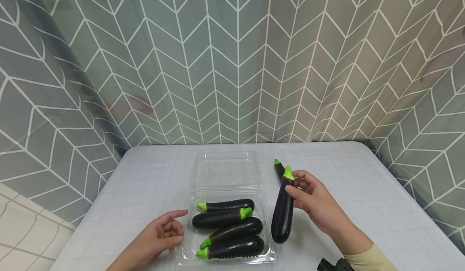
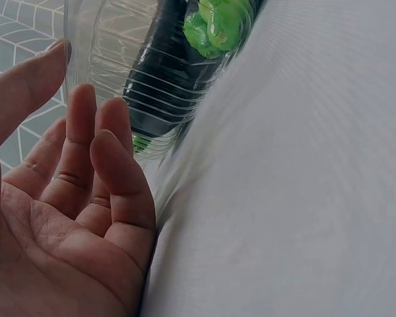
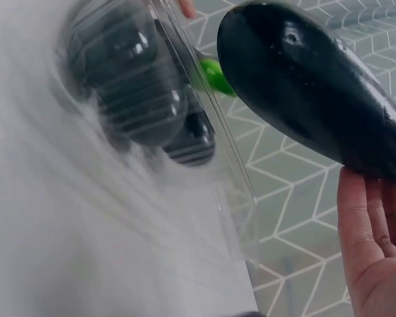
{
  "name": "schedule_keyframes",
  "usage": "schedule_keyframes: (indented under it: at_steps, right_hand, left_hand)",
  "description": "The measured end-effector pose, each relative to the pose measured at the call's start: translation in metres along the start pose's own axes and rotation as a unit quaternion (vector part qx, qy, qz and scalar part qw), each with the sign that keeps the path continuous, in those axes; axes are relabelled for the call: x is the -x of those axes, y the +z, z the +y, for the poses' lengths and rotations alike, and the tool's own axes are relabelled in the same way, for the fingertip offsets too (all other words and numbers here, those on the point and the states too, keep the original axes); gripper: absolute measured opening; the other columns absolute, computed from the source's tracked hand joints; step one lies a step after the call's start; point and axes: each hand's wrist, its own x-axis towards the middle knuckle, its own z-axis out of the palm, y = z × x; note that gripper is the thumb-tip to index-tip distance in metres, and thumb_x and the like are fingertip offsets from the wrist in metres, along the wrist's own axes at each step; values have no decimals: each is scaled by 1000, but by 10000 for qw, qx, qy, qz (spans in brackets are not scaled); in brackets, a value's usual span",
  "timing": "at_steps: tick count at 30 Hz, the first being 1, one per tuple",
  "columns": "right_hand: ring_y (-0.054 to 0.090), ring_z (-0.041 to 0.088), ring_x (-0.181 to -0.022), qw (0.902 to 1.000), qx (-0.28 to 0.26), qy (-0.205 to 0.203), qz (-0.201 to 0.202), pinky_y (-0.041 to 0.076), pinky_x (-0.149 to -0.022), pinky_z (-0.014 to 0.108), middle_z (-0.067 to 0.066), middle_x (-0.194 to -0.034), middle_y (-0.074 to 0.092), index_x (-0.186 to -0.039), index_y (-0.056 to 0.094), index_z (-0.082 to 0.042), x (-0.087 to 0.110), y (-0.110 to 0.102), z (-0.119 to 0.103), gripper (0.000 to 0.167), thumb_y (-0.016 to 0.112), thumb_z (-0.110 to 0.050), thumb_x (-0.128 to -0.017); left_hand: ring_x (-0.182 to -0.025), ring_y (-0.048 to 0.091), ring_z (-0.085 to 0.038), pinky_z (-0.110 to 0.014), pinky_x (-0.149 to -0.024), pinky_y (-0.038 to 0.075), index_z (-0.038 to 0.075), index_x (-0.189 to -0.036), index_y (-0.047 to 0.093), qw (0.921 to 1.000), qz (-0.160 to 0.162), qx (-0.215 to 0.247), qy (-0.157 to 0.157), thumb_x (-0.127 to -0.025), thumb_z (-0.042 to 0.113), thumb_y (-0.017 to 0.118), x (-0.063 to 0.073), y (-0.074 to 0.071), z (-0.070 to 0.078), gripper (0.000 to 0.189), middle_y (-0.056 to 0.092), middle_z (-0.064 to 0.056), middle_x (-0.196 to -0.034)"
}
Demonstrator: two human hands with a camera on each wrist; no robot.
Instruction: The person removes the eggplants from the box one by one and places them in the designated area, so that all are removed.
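Observation:
Between thumb and fingers, my right hand (image 1: pixel 314 198) holds an eggplant (image 1: pixel 282 210) near its green stem, blunt end toward me, right of a clear plastic clamshell container (image 1: pixel 270 238). That eggplant's dark body (image 3: pixel 303 79) fills the upper part of the right wrist view. Several more eggplants (image 1: pixel 232 246) lie crosswise in the container's near half, stems pointing both ways. My left hand (image 1: pixel 160 234) is at the container's left wall, fingers loosely bent and holding nothing; in the left wrist view its fingertips (image 2: pixel 112 109) come close to the ribbed side. Whether they touch it is unclear.
Another eggplant (image 1: pixel 279 169) lies on the table beyond the held one, partly hidden by it. The container's lid (image 1: pixel 227 170) lies folded open toward the back. A white cloth covers the table (image 1: pixel 152 182); a patterned curtain (image 1: pixel 225 61) stands behind it.

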Motion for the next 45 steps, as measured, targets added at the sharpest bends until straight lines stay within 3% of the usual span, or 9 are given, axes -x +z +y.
schedule_keyframes:
  at_steps: [11,34,45]
  right_hand:
    - [64,18,-90,9997,110,-180,125,56,-76,35,14,-108,55,-125,48,-3,-2,-16,2,33,63,-10,-97]
    - [62,13,-97,9910,1112,48,744,54,-79,33,11,-113,54,-143,38,2,-8,-61,8,57,61,-28,-100]
    - [61,8,-96,9839,1499,176,956,54,-78,31,13,-119,53,-146,35,2,-17,-86,22,66,60,-37,-100]
  left_hand:
    - [-86,56,-13,-24,-73,50,1,-150,32,9996,154,-105,-220,-95,8,66,0,1,1,66,59,-11,-106]
    - [-84,56,-12,-24,-71,50,-4,-150,28,9999,-46,4,90,-95,3,63,0,0,2,66,59,-11,-104]
    - [-85,56,-14,-24,-72,50,-2,-151,29,9998,105,-180,-64,-95,7,65,0,2,1,67,59,-12,-103]
